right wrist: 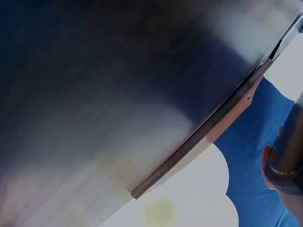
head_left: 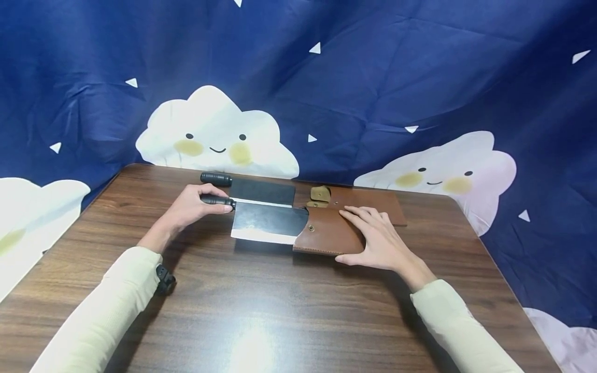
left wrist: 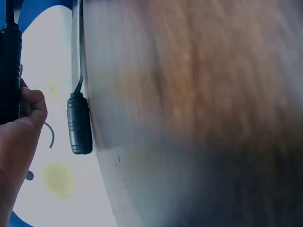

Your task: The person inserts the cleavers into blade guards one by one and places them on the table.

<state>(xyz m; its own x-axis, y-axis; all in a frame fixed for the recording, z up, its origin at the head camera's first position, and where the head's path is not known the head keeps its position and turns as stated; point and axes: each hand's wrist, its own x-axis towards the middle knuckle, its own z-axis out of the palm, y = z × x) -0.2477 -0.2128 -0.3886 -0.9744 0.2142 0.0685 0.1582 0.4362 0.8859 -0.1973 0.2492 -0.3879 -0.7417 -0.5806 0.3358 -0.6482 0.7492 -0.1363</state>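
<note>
A cleaver with a dark blade [head_left: 268,220] and a black handle [head_left: 215,199] is partly inside a brown leather sheath [head_left: 326,233]. My left hand [head_left: 193,204] pinches that handle between thumb and fingers; in the left wrist view the hand [left wrist: 26,118] is on a black handle [left wrist: 10,71] at the left edge. With thumb at the near edge and fingers on top, my right hand [head_left: 375,238] grips the sheath's right part. Behind lies a second cleaver [head_left: 263,191], its black handle [head_left: 216,179] pointing left. The right wrist view shows part of my right hand [right wrist: 286,198] at the right edge.
A second brown sheath [head_left: 373,202] with an olive-lined flap [head_left: 320,194] lies behind the first, near the far edge of the wooden table [head_left: 261,300]. A blue curtain [head_left: 350,88] with white clouds hangs beyond the table.
</note>
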